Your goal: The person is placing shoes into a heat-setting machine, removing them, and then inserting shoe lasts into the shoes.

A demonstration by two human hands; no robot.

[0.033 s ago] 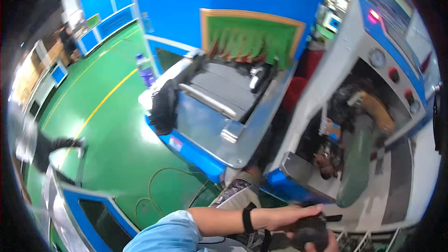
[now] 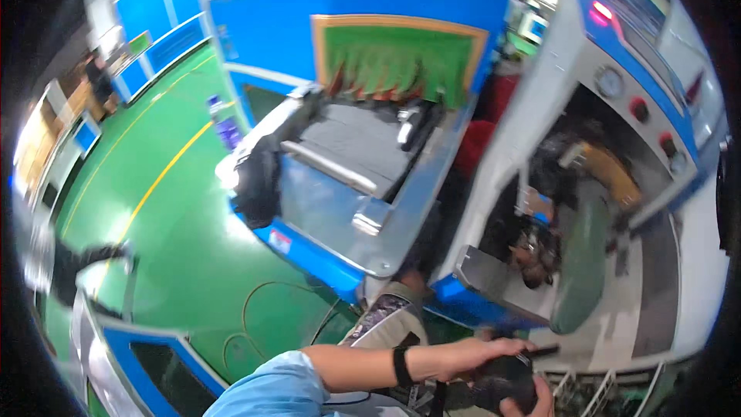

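My left hand, with a black band on its wrist, comes in from the lower edge and grips the upper side of a dark rounded piece. My right hand closes on the same piece from the lower right, its thumb on the near face. A dark strip juts out to the right from the piece's top. Blur hides its exact kind. Just beyond stands a blue and white machine with a long green rounded form and an orange-brown part in its opening.
Ahead is a blue conveyor machine with a green strip curtain. A black and white item lies on its belt; black cloth drapes its left edge. A hose lies on the green floor. A person is at far left.
The surroundings have shifted slightly left in the view. Both hands stay on the dark piece, which appears slightly turned, its strip now tilting upward to the right.
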